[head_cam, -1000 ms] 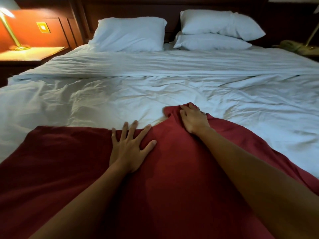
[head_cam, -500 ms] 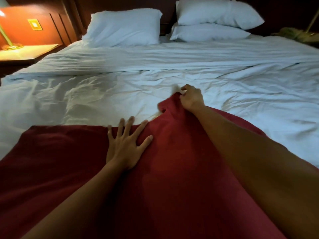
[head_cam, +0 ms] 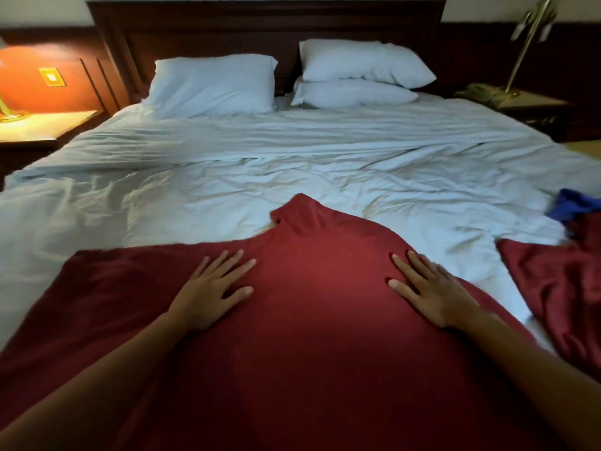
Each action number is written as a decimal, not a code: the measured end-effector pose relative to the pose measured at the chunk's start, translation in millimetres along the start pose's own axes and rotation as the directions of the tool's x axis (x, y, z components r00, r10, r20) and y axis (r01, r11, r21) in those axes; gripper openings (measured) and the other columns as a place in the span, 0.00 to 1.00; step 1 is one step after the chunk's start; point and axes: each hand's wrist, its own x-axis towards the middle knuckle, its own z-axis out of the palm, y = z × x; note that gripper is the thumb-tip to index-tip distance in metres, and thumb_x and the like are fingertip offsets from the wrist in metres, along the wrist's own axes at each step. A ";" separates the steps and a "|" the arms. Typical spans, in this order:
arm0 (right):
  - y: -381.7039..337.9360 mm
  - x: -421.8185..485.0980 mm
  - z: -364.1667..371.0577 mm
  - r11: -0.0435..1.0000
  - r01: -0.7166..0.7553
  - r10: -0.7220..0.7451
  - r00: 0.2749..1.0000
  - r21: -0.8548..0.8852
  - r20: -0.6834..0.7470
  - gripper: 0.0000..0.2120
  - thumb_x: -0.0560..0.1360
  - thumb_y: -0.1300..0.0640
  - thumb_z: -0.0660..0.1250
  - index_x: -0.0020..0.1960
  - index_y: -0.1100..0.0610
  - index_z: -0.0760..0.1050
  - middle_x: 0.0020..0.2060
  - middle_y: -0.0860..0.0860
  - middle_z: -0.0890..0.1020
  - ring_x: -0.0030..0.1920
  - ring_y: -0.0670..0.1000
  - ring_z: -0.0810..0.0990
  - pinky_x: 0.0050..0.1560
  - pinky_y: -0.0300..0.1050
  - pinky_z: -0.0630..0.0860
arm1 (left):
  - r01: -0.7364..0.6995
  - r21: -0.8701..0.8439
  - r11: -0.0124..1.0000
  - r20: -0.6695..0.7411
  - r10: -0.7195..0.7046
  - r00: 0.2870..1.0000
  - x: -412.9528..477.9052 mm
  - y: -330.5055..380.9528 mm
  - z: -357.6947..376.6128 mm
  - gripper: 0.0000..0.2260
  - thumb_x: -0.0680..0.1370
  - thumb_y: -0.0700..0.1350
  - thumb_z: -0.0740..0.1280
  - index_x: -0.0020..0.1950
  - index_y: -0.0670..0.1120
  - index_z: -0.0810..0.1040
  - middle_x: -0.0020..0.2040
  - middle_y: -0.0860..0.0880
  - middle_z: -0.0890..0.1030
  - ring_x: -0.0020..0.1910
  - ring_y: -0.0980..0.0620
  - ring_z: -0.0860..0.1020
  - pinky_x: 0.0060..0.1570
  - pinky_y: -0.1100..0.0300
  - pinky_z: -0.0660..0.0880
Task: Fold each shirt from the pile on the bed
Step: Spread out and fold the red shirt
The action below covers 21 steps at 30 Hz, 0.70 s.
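i see the red shirt (head_cam: 312, 320) spread flat on the near half of the bed (head_cam: 292, 164), with its bottom part running off the near edge of the view. its long axis runs from the near edge toward the headboard (head_cam: 227, 30), and the collar end (head_cam: 300, 213) points away from me, roughly on the bed's centre line. the left hand (head_cam: 208, 288) lies open, palm down, fingers spread, on the cloth left of centre. the right hand (head_cam: 429, 288) lies the same way, open and flat, right of centre. neither hand grips anything; both only press on the fabric. the collar end sits beyond and between the two hands, about as near to one as to the other. in my judgement this is the flattening step, and the coming fold turns on the side parts: the left side of the shirt reaches out toward the bed's left edge, within reach of the left hand, while the right side falls away under the right forearm and i cannot see its outline there. sleeves are hard to make out in the dim light. more red cloth (head_cam: 553, 288) and a blue garment (head_cam: 572, 206) lie near the right edge of the bed, cut off by the frame; i cannot tell how many pieces they are.
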 end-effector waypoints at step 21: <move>-103.0 -150.0 32.8 0.999 -0.051 0.051 0.999 0.012 -0.010 0.33 0.80 0.35 0.40 0.80 0.49 0.38 0.80 0.53 0.43 0.80 0.57 0.41 0.78 0.57 0.41 | 0.087 -0.155 0.984 0.023 -0.084 0.996 -260.5 -3.0 -63.0 0.32 0.75 0.75 0.43 0.78 0.69 0.50 0.81 0.62 0.44 0.80 0.58 0.41 0.78 0.52 0.41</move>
